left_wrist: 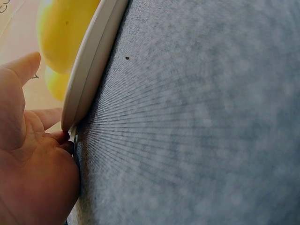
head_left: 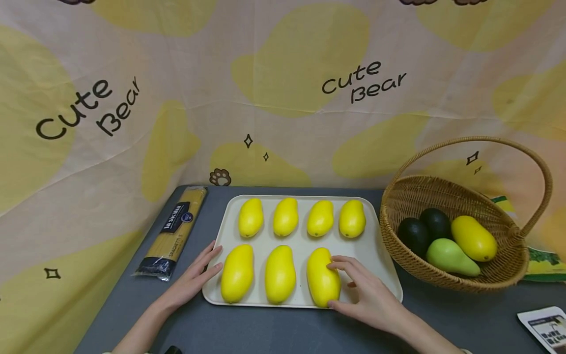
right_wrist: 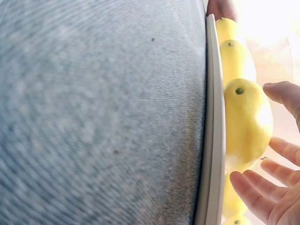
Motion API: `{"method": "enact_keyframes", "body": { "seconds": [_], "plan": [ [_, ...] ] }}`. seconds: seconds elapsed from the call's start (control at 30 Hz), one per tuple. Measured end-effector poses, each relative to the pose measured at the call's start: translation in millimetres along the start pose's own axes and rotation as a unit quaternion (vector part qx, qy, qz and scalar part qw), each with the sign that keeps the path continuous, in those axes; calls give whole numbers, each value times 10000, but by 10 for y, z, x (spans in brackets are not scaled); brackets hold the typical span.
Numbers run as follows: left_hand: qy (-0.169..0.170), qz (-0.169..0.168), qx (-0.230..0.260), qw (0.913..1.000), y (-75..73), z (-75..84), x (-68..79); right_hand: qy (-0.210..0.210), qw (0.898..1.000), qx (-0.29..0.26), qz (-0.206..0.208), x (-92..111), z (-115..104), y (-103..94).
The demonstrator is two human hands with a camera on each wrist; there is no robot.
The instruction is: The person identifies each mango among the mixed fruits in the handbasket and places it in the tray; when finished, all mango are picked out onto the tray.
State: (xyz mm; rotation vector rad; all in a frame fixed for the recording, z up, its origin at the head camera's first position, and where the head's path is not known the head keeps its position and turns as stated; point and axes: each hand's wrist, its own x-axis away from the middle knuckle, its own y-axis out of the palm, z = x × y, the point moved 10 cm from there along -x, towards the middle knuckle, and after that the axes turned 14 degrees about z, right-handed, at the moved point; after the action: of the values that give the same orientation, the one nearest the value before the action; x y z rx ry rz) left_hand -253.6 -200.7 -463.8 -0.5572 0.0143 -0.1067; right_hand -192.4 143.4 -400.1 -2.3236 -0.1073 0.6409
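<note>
A cream tray [head_left: 300, 300] lies on the table with yellow mangoes in two rows, several at the back and three larger ones in front. At the tray's left rim, my left hand [head_left: 194, 275] rests with its fingers extended, touching the edge. My right hand [head_left: 371, 300] is at the rightmost front mango [head_left: 324, 278], thumb near its lower end and fingertips along its right side. In the right wrist view, the fingers spread loosely beside that mango, which lies on the tray. The other front mangoes [head_left: 280, 274] lie to its left.
To the right stands a wicker basket [head_left: 446, 280] with a tall handle, holding two dark fruits [head_left: 414, 234], a green pear [head_left: 451, 258] and another mango [head_left: 474, 238]. A spaghetti pack [head_left: 174, 231] lies left of the tray. A white printed card [head_left: 546, 327] is at the right edge.
</note>
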Motion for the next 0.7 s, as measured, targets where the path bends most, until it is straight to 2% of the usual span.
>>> {"method": "enact_keyframes", "body": {
  "seconds": [0.17,0.43,0.7],
  "plan": [
    [-24,-17,11,10000,9,2,3,-204,9992,51,330,-25,-50,-111],
    [-149,-71,15,9999,19,-45,-3,-794,9918,3,1001,-81,-181,-397],
    [-108,-78,-12,9999,17,-15,6,-934,9899,173,1053,-117,-221,-654]
  ]
}}
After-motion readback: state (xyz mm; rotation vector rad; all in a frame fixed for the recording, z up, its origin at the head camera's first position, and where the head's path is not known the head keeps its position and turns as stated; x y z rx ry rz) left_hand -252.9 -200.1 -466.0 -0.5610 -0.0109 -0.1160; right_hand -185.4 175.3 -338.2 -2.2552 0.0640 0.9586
